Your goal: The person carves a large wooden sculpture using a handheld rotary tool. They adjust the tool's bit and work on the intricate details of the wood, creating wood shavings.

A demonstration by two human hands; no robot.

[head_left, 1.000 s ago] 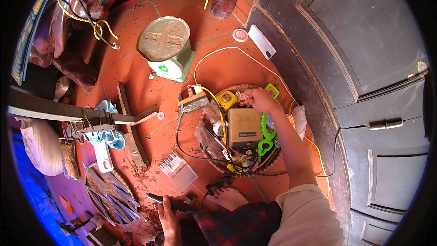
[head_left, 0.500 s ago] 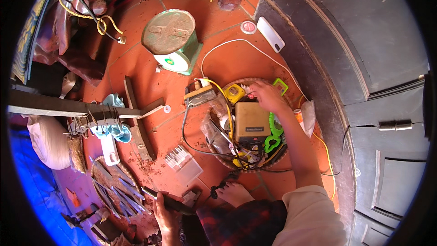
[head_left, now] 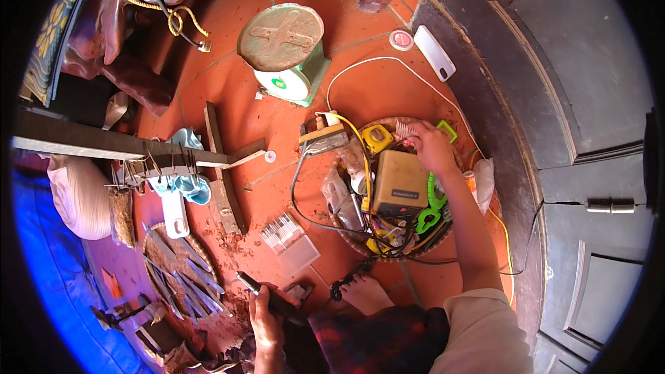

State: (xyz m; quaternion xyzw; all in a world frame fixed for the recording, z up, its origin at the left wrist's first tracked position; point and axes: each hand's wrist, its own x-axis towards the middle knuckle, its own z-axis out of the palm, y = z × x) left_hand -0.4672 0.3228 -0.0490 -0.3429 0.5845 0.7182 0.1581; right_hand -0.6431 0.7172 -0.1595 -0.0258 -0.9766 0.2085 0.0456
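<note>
My left hand (head_left: 264,320) is closed round a black handheld rotary tool (head_left: 282,305), its metal tip pointing up and left. Over the far side of a round woven basket (head_left: 350,241), my right hand (head_left: 433,149) pinches a small white ridged piece (head_left: 403,129), whose kind I cannot make out. Beside those fingers lies a yellow tape measure (head_left: 377,138). A tan and black box (head_left: 400,183) fills the basket's middle. Bright green plastic clamps (head_left: 428,218) lie to its right, and clear plastic bags (head_left: 339,190) to its left.
An open case of small bits (head_left: 280,232) lies left of the basket. A dial scale (head_left: 280,48) stands farther off. Chisels (head_left: 183,277) rest on a round tray at left. A power strip (head_left: 323,140) with cables touches the basket. A white phone (head_left: 435,53) lies by the dark door.
The whole view has shifted, so things sit farther right. My right hand stays over the basket, and the white ridged piece shows more fully at its fingertips. My left hand keeps the rotary tool.
</note>
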